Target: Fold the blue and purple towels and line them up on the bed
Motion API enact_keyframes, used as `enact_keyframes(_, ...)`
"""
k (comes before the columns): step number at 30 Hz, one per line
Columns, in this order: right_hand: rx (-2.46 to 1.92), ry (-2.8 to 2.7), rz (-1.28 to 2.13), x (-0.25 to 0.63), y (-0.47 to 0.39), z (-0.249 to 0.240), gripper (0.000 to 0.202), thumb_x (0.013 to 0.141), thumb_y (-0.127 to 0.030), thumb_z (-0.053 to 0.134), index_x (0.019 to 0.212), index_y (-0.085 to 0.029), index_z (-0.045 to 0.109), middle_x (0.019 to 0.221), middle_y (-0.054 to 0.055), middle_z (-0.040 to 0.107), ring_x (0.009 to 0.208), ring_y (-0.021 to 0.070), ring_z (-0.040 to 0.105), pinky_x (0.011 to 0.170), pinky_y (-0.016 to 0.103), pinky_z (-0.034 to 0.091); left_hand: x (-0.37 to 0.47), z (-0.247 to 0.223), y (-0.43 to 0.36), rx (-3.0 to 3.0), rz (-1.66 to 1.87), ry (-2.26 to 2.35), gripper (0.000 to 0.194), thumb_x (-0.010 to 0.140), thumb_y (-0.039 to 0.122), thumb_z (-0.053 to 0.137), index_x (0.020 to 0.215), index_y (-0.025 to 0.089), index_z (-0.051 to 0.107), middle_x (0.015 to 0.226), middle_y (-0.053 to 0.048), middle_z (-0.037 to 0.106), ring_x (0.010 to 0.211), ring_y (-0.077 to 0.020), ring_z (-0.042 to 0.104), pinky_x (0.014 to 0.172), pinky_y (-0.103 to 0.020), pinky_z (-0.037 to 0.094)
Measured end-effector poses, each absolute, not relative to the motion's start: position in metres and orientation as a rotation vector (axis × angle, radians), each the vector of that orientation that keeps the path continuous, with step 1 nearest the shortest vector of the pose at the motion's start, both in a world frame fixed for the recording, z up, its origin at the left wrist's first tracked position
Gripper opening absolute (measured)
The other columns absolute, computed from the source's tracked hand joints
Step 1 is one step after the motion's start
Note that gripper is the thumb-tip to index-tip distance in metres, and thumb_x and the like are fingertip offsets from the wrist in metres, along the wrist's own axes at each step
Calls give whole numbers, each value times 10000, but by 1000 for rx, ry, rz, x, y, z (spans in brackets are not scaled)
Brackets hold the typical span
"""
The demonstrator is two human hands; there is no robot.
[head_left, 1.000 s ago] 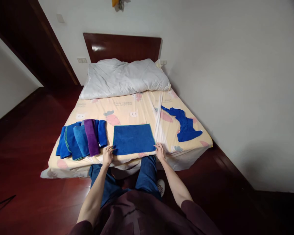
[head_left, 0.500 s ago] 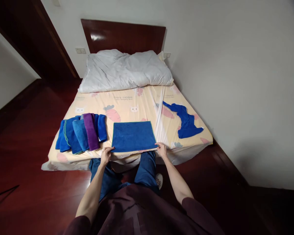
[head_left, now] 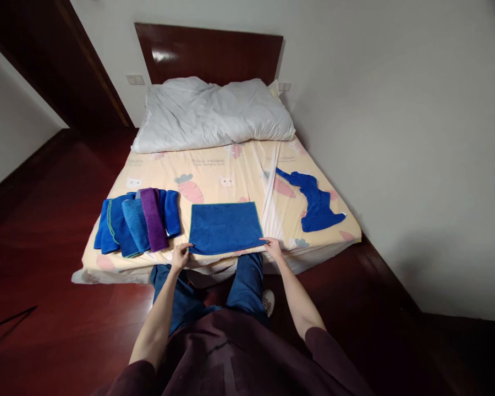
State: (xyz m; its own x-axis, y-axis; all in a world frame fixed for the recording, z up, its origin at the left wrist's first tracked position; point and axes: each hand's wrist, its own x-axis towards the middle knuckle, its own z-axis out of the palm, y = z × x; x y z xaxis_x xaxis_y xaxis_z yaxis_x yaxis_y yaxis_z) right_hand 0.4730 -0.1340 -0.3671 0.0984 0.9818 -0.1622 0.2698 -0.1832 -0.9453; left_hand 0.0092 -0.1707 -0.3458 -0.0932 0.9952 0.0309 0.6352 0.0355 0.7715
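A blue towel [head_left: 226,226] with green edging lies flat at the bed's near edge. Its near left corner is pinched by my left hand [head_left: 180,256], its near right corner by my right hand [head_left: 273,247]. The near edge is slightly raised between them. Just left of the towel, several folded blue cloths [head_left: 135,223] lie overlapping in a row, with a purple cloth [head_left: 153,220] among them. A crumpled blue cloth [head_left: 313,204] rests on the right side of the bed.
The bed [head_left: 214,184] has a yellow sheet with carrot and rabbit prints. A grey-white quilt [head_left: 214,114] is bunched against the dark headboard [head_left: 210,55]. A wall [head_left: 396,137] runs along the right. My legs touch the bed's near side.
Both hands have risen slightly with the towel's near corners, and the near edge now curls up a little. The view has shifted slightly.
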Motion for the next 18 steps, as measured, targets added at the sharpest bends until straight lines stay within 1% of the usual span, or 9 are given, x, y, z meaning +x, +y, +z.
enact_keyframes(2,-1579,-1245,1162,473,-134,-367,452,597,-183,516,961,-141,780,725,35,734,462,112,495,463,225,418,9,-346,-169,1647,892,1787,326,741,241,532,983,202,746,1096,-77,744,998,-239,667,924,-365,527)
enact_keyframes(5,-1543,-1225,1155,472,-133,-368,381,636,-220,554,941,-140,767,714,37,717,477,123,505,478,240,422,9,-347,-167,1615,909,1832,291,786,337,546,948,190,737,994,-79,743,874,-229,667,839,-341,533)
enact_keyframes(7,-1500,-1228,1110,471,-132,-369,267,677,-268,603,868,-147,745,734,46,709,539,143,556,534,257,463,10,-347,-167,1577,901,1875,299,814,415,541,892,187,717,916,-70,729,820,-219,653,791,-321,525)
enact_keyframes(9,-1469,-1233,1058,471,-131,-370,180,715,-341,654,736,-166,688,711,44,680,621,167,598,605,272,496,10,-348,-167,1554,889,1908,337,837,481,516,809,188,679,823,-57,699,774,-208,633,754,-305,513)
enact_keyframes(11,-1467,-1236,1030,471,-129,-371,276,733,-426,690,618,-193,594,641,27,621,661,182,606,635,275,502,10,-349,-167,1551,882,1920,370,849,518,493,751,193,638,753,-45,660,744,-199,614,736,-296,501)
enact_keyframes(13,-1480,-1238,1017,471,-127,-372,374,729,-496,711,570,-214,525,594,13,572,666,188,601,634,274,501,10,-350,-167,1551,884,1922,381,849,539,485,739,198,615,734,-38,638,734,-194,603,733,-292,492)
enact_keyframes(15,-1495,-1238,996,471,-124,-374,414,721,-549,717,574,-217,519,602,18,577,691,198,613,652,278,511,10,-350,-167,1550,896,1924,382,842,550,491,751,200,611,749,-39,639,739,-194,600,734,-290,487)
enact_keyframes(18,-1518,-1225,950,471,-120,-378,427,721,-598,706,637,-198,580,685,57,649,752,220,647,719,304,540,10,-350,-167,1540,921,1950,379,835,552,504,760,197,616,772,-50,646,738,-192,593,736,-291,489)
